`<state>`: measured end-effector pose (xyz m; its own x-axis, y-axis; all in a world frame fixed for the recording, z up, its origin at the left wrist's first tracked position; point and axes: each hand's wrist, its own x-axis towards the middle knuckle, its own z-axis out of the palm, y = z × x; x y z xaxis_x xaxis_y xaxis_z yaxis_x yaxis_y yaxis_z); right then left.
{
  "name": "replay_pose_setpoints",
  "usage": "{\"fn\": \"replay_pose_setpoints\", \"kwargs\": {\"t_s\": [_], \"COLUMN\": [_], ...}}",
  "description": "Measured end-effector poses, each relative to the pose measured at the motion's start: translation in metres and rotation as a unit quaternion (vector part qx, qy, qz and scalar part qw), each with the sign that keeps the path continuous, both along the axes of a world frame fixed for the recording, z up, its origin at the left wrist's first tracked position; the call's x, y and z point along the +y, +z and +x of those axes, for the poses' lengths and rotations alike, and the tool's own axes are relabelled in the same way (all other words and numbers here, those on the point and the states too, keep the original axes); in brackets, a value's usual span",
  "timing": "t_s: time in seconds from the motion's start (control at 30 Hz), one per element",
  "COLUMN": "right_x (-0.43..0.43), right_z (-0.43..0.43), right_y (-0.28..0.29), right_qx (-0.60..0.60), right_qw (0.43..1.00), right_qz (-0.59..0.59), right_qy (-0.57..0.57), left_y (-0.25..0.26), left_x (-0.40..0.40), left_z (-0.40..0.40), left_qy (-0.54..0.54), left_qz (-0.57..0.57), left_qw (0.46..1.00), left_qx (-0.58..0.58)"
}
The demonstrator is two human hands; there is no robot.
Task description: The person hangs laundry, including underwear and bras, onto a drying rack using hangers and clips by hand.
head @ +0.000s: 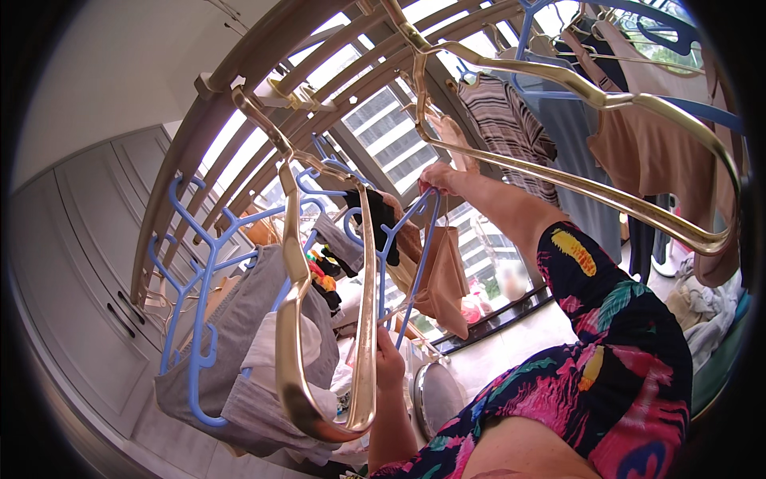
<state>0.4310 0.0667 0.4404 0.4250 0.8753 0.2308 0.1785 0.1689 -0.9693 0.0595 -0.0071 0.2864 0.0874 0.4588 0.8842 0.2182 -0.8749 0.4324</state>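
Note:
A blue plastic hanger (414, 263) stands on edge in front of me. My right hand (440, 178), its arm stretched upward, grips the upper end of the hanger. Lower down, my left hand (389, 359) has curled fingers at the hanger's other end; a gold metal hanger (366, 335) partly covers it, and what the fingers pinch is hard to make out. Just beyond the blue hanger dangles a beige cloth item (444, 269). To the left, grey trousers (239, 323) hang on another blue hanger (206, 323).
A drying rack with brown rails (251, 66) spans overhead. One large gold hanger (574, 179) crosses the upper right, before a striped top (502, 120) and other garments. Grey cabinets (84, 257) line the left. A round-doored appliance (440, 398) stands low; laundry (709, 311) lies at right.

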Motion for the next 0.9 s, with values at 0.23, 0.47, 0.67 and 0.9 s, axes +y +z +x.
{"fn": "replay_pose_setpoints", "kwargs": {"t_s": [0.23,0.47,0.67,0.9], "right_x": [0.006,0.011,0.004,-0.012], "right_z": [-0.010,0.030,0.023,-0.006], "right_y": [0.001,-0.008,-0.001,-0.025], "right_qx": [-0.313,-0.240,-0.237,-0.305], "right_qw": [0.950,0.961,0.898,0.857], "right_qz": [0.003,0.089,0.233,0.303], "right_qy": [-0.006,-0.108,-0.288,-0.284], "left_y": [0.020,0.039,0.063,0.104], "left_x": [-0.010,-0.019,0.002,0.062], "left_z": [0.035,0.069,0.100,0.153], "left_qy": [-0.040,-0.010,-0.012,0.052], "left_qz": [-0.020,-0.013,0.020,0.070], "left_qw": [0.999,1.000,1.000,0.996], "left_qx": [-0.017,0.004,0.004,-0.020]}}
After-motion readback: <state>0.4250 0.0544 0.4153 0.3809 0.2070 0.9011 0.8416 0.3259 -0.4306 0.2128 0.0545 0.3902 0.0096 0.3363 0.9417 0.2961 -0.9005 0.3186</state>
